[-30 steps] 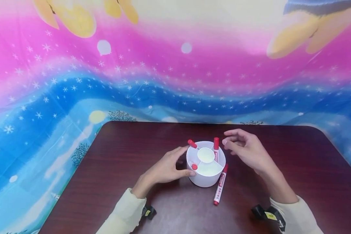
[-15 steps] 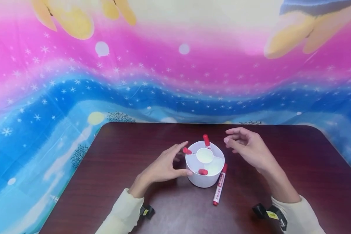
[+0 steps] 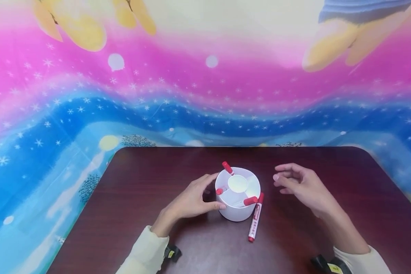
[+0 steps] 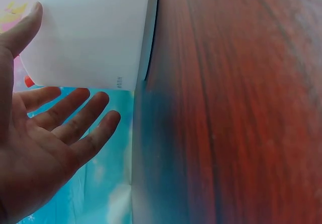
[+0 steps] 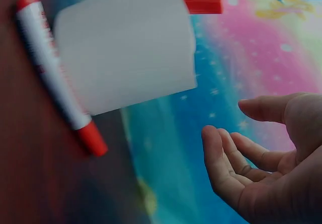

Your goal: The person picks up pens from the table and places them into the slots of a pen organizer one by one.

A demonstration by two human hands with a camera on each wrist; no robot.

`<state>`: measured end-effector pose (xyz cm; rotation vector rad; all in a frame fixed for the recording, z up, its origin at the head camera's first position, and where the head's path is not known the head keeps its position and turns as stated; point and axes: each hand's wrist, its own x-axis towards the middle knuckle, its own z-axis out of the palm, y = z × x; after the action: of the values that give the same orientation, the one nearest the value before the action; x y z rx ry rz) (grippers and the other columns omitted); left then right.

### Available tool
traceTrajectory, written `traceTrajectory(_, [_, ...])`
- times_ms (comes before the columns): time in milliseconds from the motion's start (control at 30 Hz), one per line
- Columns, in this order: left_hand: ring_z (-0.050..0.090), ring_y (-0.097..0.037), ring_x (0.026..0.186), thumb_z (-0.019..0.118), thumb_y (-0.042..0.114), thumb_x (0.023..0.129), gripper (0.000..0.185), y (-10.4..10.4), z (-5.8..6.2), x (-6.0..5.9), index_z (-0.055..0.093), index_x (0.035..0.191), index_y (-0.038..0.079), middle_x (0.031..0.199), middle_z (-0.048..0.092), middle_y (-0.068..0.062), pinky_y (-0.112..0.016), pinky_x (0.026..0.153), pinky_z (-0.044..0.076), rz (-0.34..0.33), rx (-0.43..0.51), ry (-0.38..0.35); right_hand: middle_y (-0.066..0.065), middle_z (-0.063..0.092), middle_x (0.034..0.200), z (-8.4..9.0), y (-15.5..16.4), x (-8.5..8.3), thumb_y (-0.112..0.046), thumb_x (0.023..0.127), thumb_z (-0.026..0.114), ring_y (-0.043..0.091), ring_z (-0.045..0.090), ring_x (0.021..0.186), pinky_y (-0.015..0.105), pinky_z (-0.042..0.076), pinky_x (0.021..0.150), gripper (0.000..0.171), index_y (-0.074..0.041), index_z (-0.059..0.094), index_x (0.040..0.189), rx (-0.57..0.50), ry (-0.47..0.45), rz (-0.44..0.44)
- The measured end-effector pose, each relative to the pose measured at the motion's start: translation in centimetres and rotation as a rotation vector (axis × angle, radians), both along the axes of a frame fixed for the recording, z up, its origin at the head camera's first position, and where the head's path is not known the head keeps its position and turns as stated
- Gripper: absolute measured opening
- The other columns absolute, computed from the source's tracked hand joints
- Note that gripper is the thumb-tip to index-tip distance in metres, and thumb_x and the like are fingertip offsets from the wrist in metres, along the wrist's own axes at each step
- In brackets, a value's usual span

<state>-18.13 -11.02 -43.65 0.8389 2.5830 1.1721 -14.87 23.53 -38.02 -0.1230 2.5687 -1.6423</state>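
Note:
A round white pen organizer (image 3: 235,215) with a ring-shaped middle cup and dividers stands upright on the table. Three red-capped markers lean in its outer compartments: one at the back (image 3: 227,168), one at the left (image 3: 220,191), one at the front right (image 3: 250,201). My left hand (image 3: 190,199) reaches round the organizer's left side, thumb at the front wall, fingers extended toward the back. In the left wrist view those fingers (image 4: 85,118) look spread and nearly straight. To the right, my right hand (image 3: 306,187) hovers apart from everything, fingers loosely bent, holding nothing.
Another red-and-white marker (image 3: 255,223) lies on the dark wooden table (image 3: 150,163), close by the organizer's right side. A colourful printed cloth (image 3: 191,99) hangs behind the table's far edge. Black wrist cameras (image 3: 172,252) sit at both sleeves.
The organizer has turned counterclockwise as seen from above, carrying its markers round. My left fingers lifted a little, then came back to its side. My right hand drew away to the right.

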Motion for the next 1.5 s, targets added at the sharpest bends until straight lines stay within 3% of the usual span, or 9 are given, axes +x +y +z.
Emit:
traceTrajectory(267, [0.057,-0.017,0.14,0.087,0.054,0.085,0.095,-0.1,-0.1,0.0,0.043,0.164,0.03,0.152,0.059,0.005,-0.05,0.113,0.055,0.012,-0.006,0.0,0.027,0.071,0.126,-3.7,-0.1,1.2,-0.019,0.104,0.072,0.026,0.077,0.104,0.04,0.068,0.085,0.054,0.011,0.053,0.144,-0.081,-0.175,0.003])
traceTrajectory(600, [0.057,-0.019,0.139,0.086,0.056,0.085,0.094,-0.1,-0.2,0.1,0.043,0.164,0.029,0.152,0.059,0.003,-0.049,0.109,0.058,0.013,-0.01,0.007,0.018,0.074,0.114,-6.5,-1.1,2.2,-0.019,0.099,0.079,0.025,0.075,0.098,0.038,0.068,0.081,0.057,0.011,0.054,0.14,-0.125,-0.293,0.004])
traceTrajectory(867, [0.059,-0.018,0.136,0.087,0.054,0.085,0.093,-0.1,-0.2,0.3,0.043,0.164,0.029,0.15,0.06,0.004,-0.045,0.107,0.06,0.013,0.002,0.004,0.016,0.076,0.106,-7.4,-2.0,2.1,-0.018,0.096,0.081,0.024,0.076,0.091,0.039,0.068,0.076,0.05,0.011,0.057,0.13,-0.093,-0.305,-0.034])
traceTrajectory(1133, [0.059,-0.015,0.135,0.087,0.054,0.085,0.093,0.1,-0.4,0.3,0.043,0.164,0.031,0.148,0.06,0.007,-0.042,0.108,0.059,0.004,0.008,0.001,0.015,0.079,0.105,-7.5,-2.5,1.8,-0.02,0.094,0.085,0.024,0.078,0.088,0.04,0.068,0.073,0.056,0.011,0.059,0.132,-0.063,-0.292,-0.072])
traceTrajectory(1500, [0.058,-0.017,0.137,0.087,0.055,0.085,0.094,0.1,-0.3,0.3,0.043,0.164,0.031,0.15,0.06,0.006,-0.048,0.11,0.058,0.012,0.007,0.005,0.01,0.079,0.091,-7.7,-3.5,0.7,-0.018,0.091,0.086,0.017,0.075,0.071,0.037,0.066,0.062,0.051,0.011,0.062,0.126,0.074,-0.252,-0.118])
